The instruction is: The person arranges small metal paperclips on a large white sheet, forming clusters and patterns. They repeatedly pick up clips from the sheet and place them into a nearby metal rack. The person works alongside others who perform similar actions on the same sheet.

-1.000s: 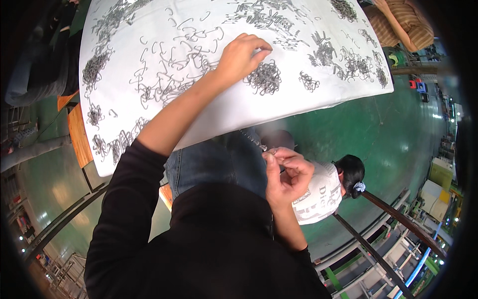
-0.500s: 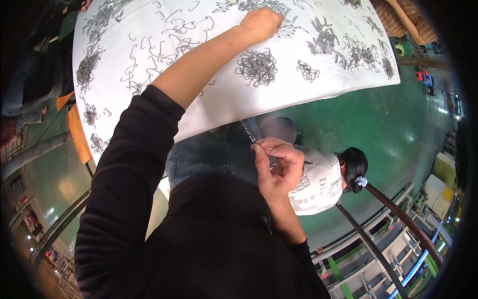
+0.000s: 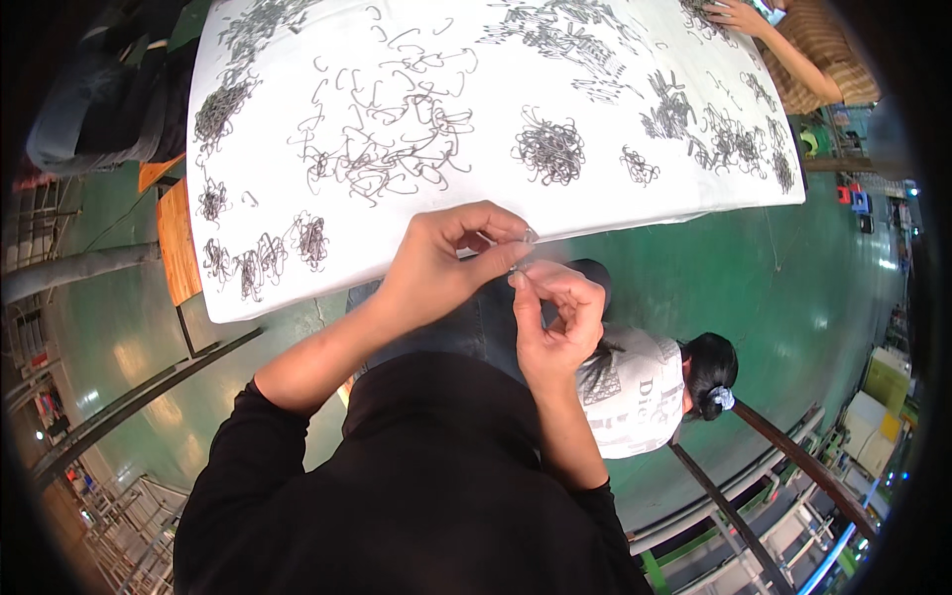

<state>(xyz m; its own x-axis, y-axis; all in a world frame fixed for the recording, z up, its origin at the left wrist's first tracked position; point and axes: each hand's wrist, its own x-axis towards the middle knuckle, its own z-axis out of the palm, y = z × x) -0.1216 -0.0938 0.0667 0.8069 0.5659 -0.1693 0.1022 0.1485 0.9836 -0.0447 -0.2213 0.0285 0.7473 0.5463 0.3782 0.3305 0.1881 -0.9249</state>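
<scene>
Just off the table's near edge, my left hand and my right hand meet, fingertips nearly touching. My left thumb and fingers are pinched around a small greyish piece, too small to make out fully. Between my right thumb and forefinger sits another small dark piece, mostly hidden by the fingertips. On the white-covered table lie loose dark hook-shaped pieces, a dense round heap of curved pieces, and a spread of short, straighter grey pieces.
Small heaps of dark pieces line the table's left side. More heaps lie at the right. Across the far right corner, another person's hand touches a heap. A person in a printed white top is close on my right. A wooden stool stands left.
My left hand has come back from the straighter pieces at the far side to meet my right hand. The right hand stays pinched in about the same place. The view has shifted slightly.
</scene>
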